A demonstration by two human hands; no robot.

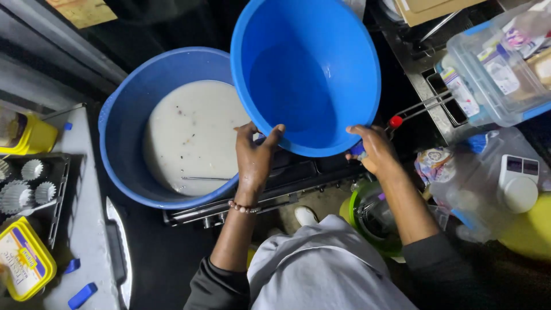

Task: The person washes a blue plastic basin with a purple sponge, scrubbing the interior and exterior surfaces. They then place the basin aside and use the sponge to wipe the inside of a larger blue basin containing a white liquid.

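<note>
Plastic basin (307, 72), empty, light and probably slick, is tilted over the batter-filled tub (172, 129). Your left hand (255, 155) and right hand (373, 149) clamp its near rim, fingers curled over; grip there.

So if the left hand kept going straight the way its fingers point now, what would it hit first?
The left hand grips the near rim of the tilted bright blue plastic basin, fingers pointing away from the body. Going straight on, it would likely meet that basin's inner wall first; depth is hard to judge.
</note>
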